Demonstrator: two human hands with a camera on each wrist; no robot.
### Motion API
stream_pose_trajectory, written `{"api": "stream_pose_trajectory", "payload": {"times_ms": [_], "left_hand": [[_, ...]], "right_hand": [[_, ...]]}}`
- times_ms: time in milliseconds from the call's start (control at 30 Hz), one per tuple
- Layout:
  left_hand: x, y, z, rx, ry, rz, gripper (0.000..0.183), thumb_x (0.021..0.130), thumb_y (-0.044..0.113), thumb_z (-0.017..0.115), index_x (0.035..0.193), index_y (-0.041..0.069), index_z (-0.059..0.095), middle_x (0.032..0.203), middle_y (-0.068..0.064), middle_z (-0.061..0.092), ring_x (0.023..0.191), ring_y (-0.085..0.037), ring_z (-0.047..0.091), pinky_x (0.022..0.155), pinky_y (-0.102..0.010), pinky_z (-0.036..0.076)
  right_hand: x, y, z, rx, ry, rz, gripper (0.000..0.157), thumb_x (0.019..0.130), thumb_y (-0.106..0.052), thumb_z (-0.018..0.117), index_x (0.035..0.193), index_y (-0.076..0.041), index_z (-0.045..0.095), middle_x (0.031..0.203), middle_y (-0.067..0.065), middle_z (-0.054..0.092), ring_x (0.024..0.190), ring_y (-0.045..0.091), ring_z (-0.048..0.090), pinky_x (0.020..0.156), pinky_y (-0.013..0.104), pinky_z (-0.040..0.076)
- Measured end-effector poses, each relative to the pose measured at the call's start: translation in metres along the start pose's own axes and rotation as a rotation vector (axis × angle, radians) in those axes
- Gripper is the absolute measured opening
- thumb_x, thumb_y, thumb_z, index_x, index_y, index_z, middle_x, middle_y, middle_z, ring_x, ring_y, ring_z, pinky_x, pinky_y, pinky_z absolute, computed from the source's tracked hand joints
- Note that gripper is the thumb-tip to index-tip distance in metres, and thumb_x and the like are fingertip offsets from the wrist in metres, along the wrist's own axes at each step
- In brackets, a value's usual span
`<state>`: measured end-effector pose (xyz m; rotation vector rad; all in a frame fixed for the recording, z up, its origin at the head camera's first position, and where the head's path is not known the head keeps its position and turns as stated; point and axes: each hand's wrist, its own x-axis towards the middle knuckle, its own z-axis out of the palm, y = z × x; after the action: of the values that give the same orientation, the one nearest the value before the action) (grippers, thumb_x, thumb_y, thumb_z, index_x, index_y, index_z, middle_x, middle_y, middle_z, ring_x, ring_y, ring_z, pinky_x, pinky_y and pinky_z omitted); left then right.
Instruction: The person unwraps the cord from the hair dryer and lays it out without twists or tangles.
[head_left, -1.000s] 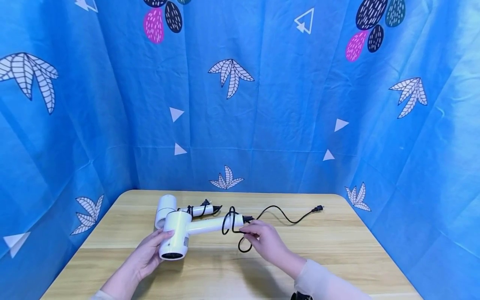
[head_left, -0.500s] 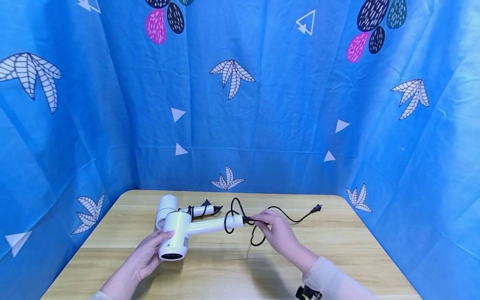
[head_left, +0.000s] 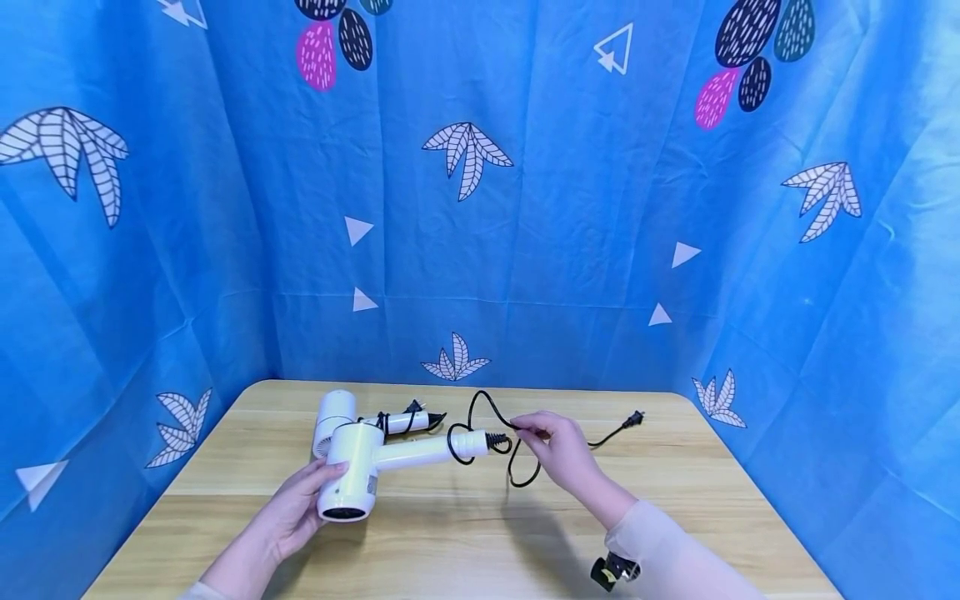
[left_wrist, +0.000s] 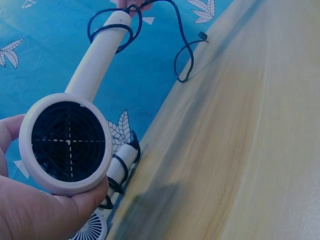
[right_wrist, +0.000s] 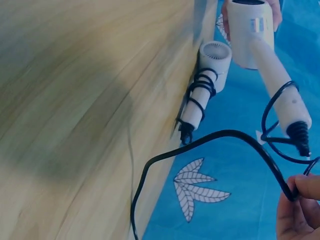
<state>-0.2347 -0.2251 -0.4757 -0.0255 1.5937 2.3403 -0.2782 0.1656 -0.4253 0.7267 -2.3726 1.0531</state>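
Observation:
My left hand grips a white hair dryer by its head, fingers and thumb around the barrel; in the left wrist view its dark round grille faces the camera. The handle points right, with a loop of black cord around its end. My right hand pinches that cord between thumb and fingers, just right of the handle. From there the cord hangs in a curve and runs to a black plug at the right.
A second white hair dryer lies behind the held one, its cord wrapped around its handle. Both are over a light wood table. A blue patterned curtain encloses the back and sides.
My right hand has moved right along the cord, away from the handle, drawing a taller loop above the handle end. My left hand and its hair dryer stay put.

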Motion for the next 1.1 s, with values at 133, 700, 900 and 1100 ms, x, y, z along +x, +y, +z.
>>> {"api": "stream_pose_trajectory", "payload": {"times_ms": [133, 700, 900, 1100], "left_hand": [[-0.001, 0.001, 0.000, -0.014, -0.005, 0.005, 0.072, 0.103, 0.022, 0.052, 0.155, -0.003, 0.009, 0.110, 0.001, 0.067, 0.105, -0.017, 0.066, 0.095, -0.035, 0.052], [-0.002, 0.001, 0.001, -0.015, -0.004, 0.018, 0.066, 0.103, 0.021, 0.052, 0.153, -0.003, 0.015, 0.109, 0.001, 0.068, 0.104, -0.017, 0.066, 0.096, -0.036, 0.052], [-0.003, 0.001, 0.002, -0.008, 0.007, 0.017, 0.069, 0.103, 0.022, 0.052, 0.153, -0.003, 0.012, 0.109, 0.001, 0.067, 0.104, -0.017, 0.066, 0.095, -0.036, 0.052], [-0.002, 0.001, 0.001, -0.023, 0.015, 0.019, 0.063, 0.104, 0.021, 0.051, 0.152, -0.001, 0.016, 0.109, 0.001, 0.068, 0.103, -0.017, 0.066, 0.096, -0.036, 0.052]], "right_hand": [[0.001, 0.002, 0.001, -0.002, -0.009, 0.024, 0.022, 0.085, 0.005, 0.073, 0.104, -0.005, 0.077, 0.096, 0.005, 0.076, 0.082, 0.016, 0.070, 0.072, 0.025, 0.058], [-0.004, 0.017, 0.014, -0.092, -0.075, -0.022, 0.014, 0.085, -0.002, 0.076, 0.097, -0.009, 0.080, 0.087, 0.006, 0.074, 0.077, 0.014, 0.068, 0.069, 0.025, 0.057], [-0.008, 0.020, 0.016, -0.129, -0.098, -0.062, 0.014, 0.085, 0.001, 0.076, 0.094, -0.009, 0.080, 0.085, 0.003, 0.073, 0.076, 0.013, 0.068, 0.068, 0.024, 0.056], [-0.013, 0.021, 0.017, -0.187, -0.143, -0.086, 0.018, 0.083, 0.004, 0.075, 0.095, -0.008, 0.080, 0.082, -0.002, 0.070, 0.073, 0.011, 0.065, 0.065, 0.024, 0.055]]}}
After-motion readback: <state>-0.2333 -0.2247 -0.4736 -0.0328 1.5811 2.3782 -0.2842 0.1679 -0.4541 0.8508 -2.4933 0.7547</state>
